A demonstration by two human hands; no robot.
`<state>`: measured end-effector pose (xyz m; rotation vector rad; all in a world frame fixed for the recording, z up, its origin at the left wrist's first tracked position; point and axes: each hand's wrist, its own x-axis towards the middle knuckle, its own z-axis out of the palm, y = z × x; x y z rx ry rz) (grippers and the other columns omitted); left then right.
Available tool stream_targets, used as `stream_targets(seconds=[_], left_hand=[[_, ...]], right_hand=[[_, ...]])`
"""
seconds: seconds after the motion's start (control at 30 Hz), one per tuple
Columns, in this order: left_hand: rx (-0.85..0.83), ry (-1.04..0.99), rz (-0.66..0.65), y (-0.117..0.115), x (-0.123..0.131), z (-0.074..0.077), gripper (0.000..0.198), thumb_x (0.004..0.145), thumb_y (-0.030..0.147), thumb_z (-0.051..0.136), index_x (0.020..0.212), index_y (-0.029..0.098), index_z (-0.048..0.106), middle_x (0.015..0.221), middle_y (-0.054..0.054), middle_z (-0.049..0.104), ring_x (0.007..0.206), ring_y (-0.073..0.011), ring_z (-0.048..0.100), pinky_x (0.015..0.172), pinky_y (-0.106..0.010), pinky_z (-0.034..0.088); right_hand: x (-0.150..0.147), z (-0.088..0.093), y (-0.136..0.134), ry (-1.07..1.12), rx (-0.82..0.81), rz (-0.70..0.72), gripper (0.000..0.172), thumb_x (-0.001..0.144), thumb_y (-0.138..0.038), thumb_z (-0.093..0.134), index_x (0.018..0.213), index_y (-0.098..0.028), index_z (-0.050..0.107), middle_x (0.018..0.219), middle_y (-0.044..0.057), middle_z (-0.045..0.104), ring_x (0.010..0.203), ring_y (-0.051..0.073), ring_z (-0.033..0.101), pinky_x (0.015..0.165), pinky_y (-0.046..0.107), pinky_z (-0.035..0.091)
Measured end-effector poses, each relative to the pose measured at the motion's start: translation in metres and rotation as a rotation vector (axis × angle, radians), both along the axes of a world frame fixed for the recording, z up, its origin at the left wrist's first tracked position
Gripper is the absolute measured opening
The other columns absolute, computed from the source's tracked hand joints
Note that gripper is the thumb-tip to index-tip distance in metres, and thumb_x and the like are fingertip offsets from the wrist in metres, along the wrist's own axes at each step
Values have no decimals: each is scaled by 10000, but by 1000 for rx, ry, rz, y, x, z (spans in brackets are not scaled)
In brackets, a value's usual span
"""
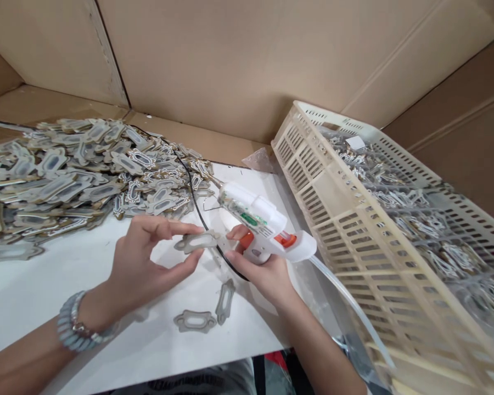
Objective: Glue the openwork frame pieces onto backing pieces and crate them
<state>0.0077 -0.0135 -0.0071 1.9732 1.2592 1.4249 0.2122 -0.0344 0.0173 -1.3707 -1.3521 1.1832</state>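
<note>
My left hand [142, 263] pinches a grey ornamental plate [201, 240] with a long oval opening between thumb and fingers, above the table. My right hand [267, 274] is closed about the handle of a white hot glue gun [253, 211], a finger beside its orange trigger. Its thumb and fingertip are close to the plate's right end; whether they touch it I cannot tell. The gun's nozzle points away to the upper left. Two similar plates, one lying sideways [195, 321] and one upright [225, 300], rest on the table below my hands.
A large heap of such plates [78, 181] covers the table's left and back. At right stands a cream slotted crate [333, 203] holding bagged metal pieces. A black cable [193, 192] crosses the white table [148, 351]. Cardboard walls [214, 66] enclose the back.
</note>
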Motion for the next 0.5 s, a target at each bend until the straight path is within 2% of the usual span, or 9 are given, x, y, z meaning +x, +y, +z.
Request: stream_targets(seconds=[0.1, 0.2, 0.3, 0.5], left_hand=[[-42, -121, -87, -10, 7, -3, 414, 771, 295, 773, 891, 303, 377, 869, 22, 792, 806, -255, 786, 726, -408, 645], [-94, -192, -98, -15, 10, -1, 426, 750, 236, 783, 869, 297, 378, 877, 29, 784, 826, -245, 788, 747, -385, 661], [-107, -225, -127, -17, 11, 1, 422, 754, 213, 778, 876, 299, 384, 880, 46, 779, 851, -229, 789, 747, -355, 670], [-167, -307, -176, -17, 15, 8, 396, 753, 187, 761, 864, 300, 398, 834, 62, 770, 844, -213, 790, 753, -331, 681]], right_hand=[[-4, -2, -2, 106, 25, 78, 266, 710, -425, 747, 794, -250, 566, 813, 14, 652, 653, 161, 557, 622, 315, 530], [-7, -2, -2, 170, 26, 124, 234, 738, -414, 739, 789, -253, 577, 861, 24, 683, 739, 187, 619, 719, 343, 573], [-9, 0, -3, 224, 1, 159, 208, 755, -404, 733, 810, -251, 602, 923, 33, 693, 791, 197, 648, 794, 369, 585], [-8, 2, -4, 262, -8, 185, 214, 773, -363, 753, 905, -255, 623, 907, 34, 682, 841, 217, 675, 849, 395, 593]])
